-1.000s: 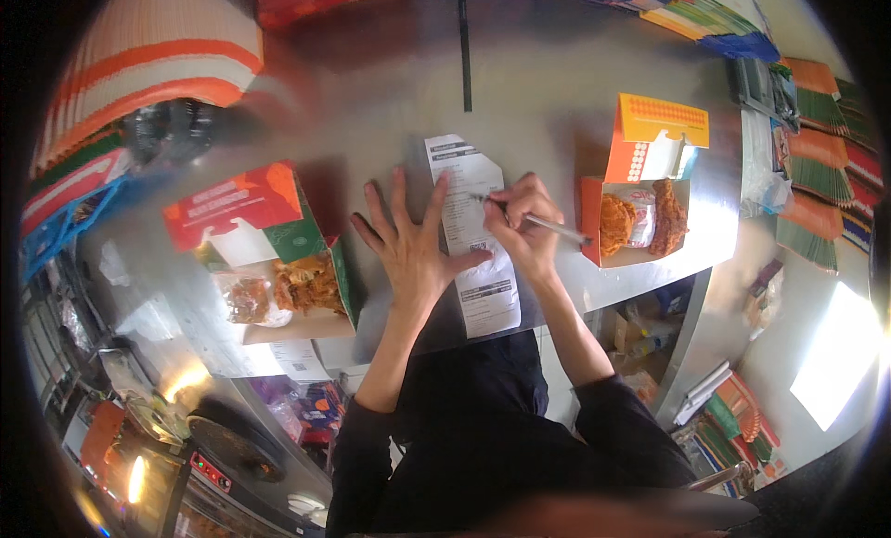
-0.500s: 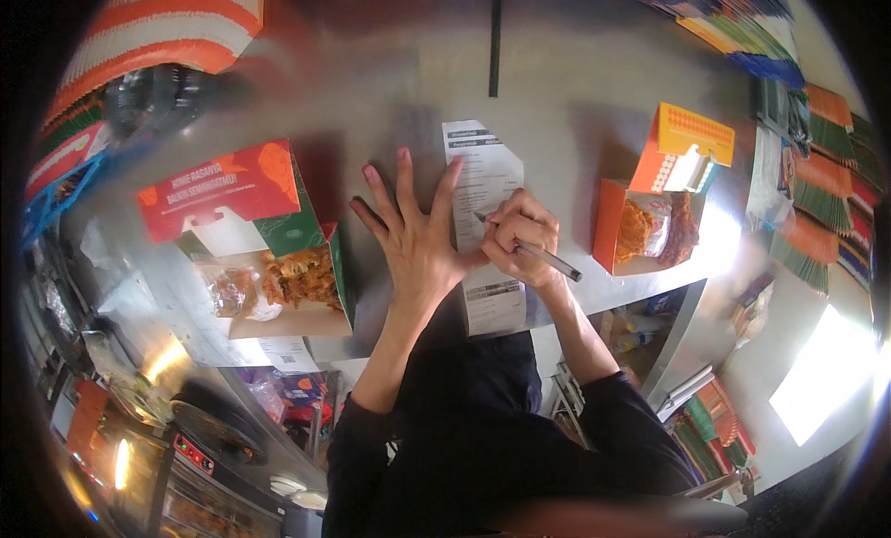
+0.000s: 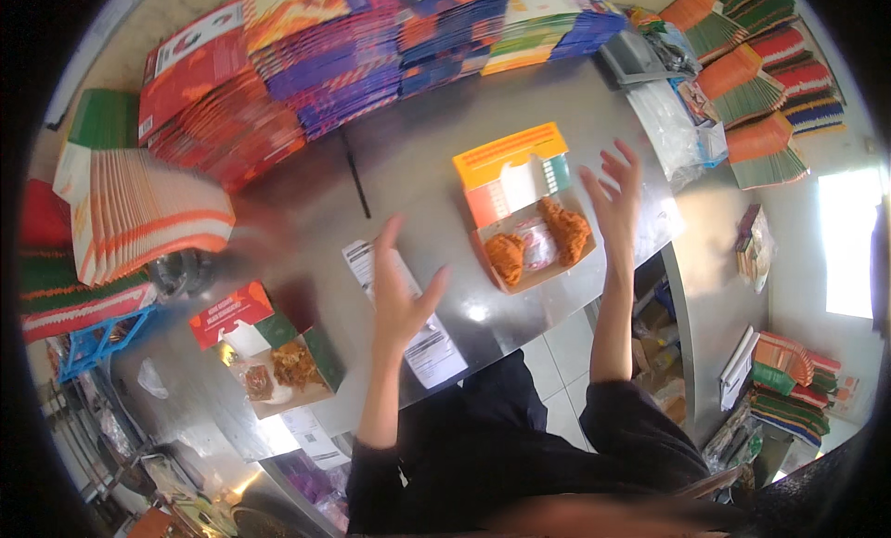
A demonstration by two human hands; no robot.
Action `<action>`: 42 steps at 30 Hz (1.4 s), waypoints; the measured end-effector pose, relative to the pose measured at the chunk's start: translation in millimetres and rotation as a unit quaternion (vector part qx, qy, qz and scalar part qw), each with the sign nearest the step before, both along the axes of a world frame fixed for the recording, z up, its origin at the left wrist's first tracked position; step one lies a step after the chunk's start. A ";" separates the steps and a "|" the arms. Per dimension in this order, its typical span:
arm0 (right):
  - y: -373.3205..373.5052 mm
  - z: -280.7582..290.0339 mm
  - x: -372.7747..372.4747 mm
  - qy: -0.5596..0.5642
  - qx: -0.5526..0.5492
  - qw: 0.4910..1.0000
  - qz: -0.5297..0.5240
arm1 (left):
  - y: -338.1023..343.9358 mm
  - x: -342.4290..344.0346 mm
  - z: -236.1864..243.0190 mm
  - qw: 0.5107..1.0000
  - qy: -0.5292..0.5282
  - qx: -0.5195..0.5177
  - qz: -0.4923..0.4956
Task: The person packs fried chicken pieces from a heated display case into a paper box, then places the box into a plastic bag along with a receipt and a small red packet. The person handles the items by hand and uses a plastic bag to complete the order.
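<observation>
My left hand [image 3: 401,301] hovers over a long printed paper slip [image 3: 432,352] and covers its middle; thumb and fingers are apart with nothing between them. Just right of an open food box [image 3: 520,211] with a yellow-orange lid, my right hand [image 3: 614,199] is raised, its fingers loosely spread and holding nothing. Inside that box lie pieces of fried chicken [image 3: 563,230] and a wrapped white bundle [image 3: 536,246]. Left of the slip stands another open box [image 3: 320,357] with a red and green lid, holding browned food [image 3: 293,363] and a clear bag [image 3: 252,378].
Stacks of flat folded cartons [image 3: 325,64] line the back of the metal table [image 3: 408,204]. A grey tray [image 3: 640,57] and plastic bags [image 3: 670,120] lie at the back right. More carton stacks [image 3: 153,208] and a blue basket [image 3: 104,343] stand at the left.
My right hand has left the slip and moved to the right-hand box; the pen no longer shows. My left hand has lifted off the table. The view has swung to the right.
</observation>
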State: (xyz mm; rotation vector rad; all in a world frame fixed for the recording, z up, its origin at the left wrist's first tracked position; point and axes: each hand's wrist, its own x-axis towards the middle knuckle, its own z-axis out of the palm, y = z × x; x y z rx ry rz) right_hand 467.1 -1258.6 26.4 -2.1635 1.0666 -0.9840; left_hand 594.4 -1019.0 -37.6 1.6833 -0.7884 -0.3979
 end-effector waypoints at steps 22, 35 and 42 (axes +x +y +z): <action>-123.4 -93.2 -121.5 0.244 -0.141 0.754 0.593 | -38.5 -82.1 -24.5 0.904 -0.346 0.192 -0.161; -73.9 -58.1 -129.1 0.208 0.523 0.765 0.313 | -126.6 -189.2 -5.1 0.864 -0.360 0.352 -0.031; -65.8 -52.2 -141.5 0.248 0.478 0.779 0.321 | -111.6 -209.8 -38.5 0.861 -0.428 0.258 0.093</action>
